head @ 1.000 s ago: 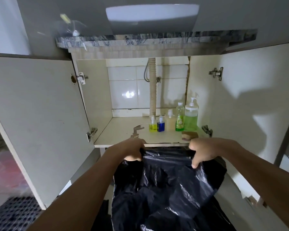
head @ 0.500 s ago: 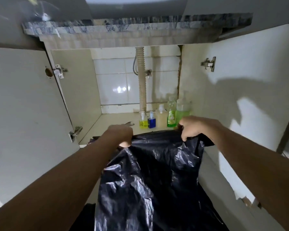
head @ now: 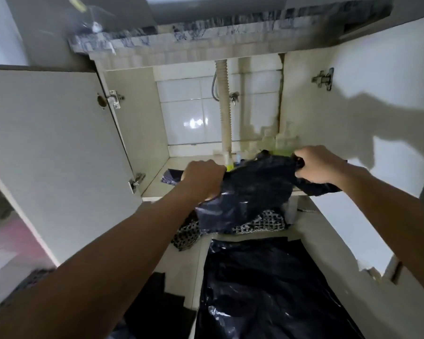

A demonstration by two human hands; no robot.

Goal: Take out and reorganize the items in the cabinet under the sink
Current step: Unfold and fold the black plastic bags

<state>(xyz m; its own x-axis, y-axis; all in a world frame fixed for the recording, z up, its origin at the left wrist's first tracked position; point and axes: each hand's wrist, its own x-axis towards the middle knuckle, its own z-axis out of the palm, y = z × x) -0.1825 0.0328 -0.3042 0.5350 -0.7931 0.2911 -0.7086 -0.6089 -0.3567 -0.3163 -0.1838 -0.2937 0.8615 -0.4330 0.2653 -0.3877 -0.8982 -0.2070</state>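
Observation:
I hold a crumpled black plastic bag (head: 255,189) over the front edge of the cabinet floor (head: 154,184). My left hand (head: 203,178) grips its left side and my right hand (head: 316,166) grips its right top corner. Part of the bag lies inside the cabinet. Behind it, small bottles (head: 230,160) with yellow and blue liquid peek out. The taller green bottles at the back right are blurred and mostly hidden by the bag.
Both cabinet doors stand open, left door (head: 54,155) and right door (head: 377,118). A beige drain pipe (head: 224,106) runs down the tiled back wall. On the floor lie another black bag (head: 267,289) and a black-and-white patterned cloth (head: 189,231).
The bag has been lifted from below the cabinet edge and pushed forward onto the cabinet floor; both hands moved up and inward with it. It now covers most of the bottles.

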